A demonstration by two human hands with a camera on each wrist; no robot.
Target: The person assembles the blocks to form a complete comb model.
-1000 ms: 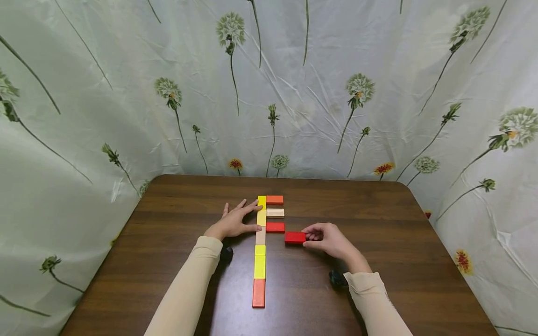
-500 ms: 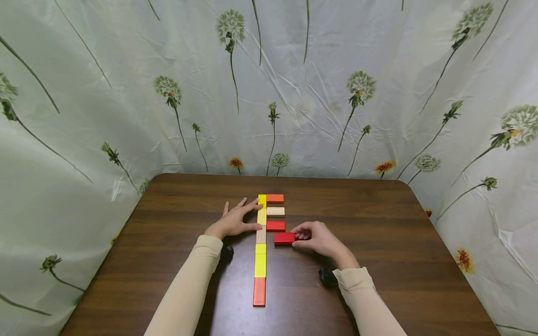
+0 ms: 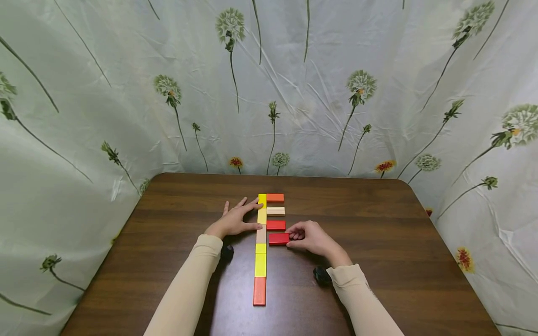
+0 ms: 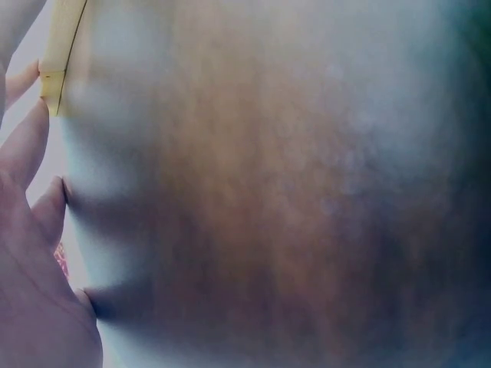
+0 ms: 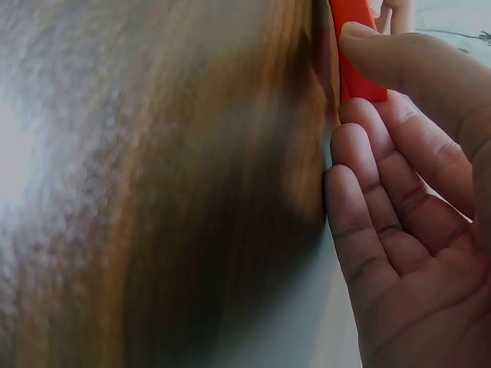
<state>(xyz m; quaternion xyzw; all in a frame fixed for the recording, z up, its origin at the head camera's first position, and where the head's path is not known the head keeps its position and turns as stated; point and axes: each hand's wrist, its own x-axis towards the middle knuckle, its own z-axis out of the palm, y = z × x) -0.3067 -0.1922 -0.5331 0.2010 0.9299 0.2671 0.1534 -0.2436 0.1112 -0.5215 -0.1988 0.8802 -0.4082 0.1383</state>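
My right hand [image 3: 312, 239] pinches a red block [image 3: 279, 240] by its right end, thumb on the near side. In the right wrist view the thumb lies along the red block [image 5: 354, 65] close to the tabletop. The block's left end is close beside a column of flat blocks. Spread over the column's far part, my left hand [image 3: 232, 222] touches a yellow block [image 3: 261, 217] with its index finger and a pale wooden block [image 3: 261, 235] with its thumb. A yellow block edge [image 4: 61, 54] shows by the fingers in the left wrist view.
Right of the column lie an orange block [image 3: 275, 198], a ridged pale block [image 3: 275, 211] and another red block [image 3: 276, 226], spaced apart. Nearer along the column are a yellow block [image 3: 260, 265] and an orange-red block [image 3: 259, 292]. A floral curtain [image 3: 319, 93] hangs behind the brown table [image 3: 399, 242].
My right hand has slid the red block leftward, from well right of the column to near its edge. The left hand has kept its place on the column.
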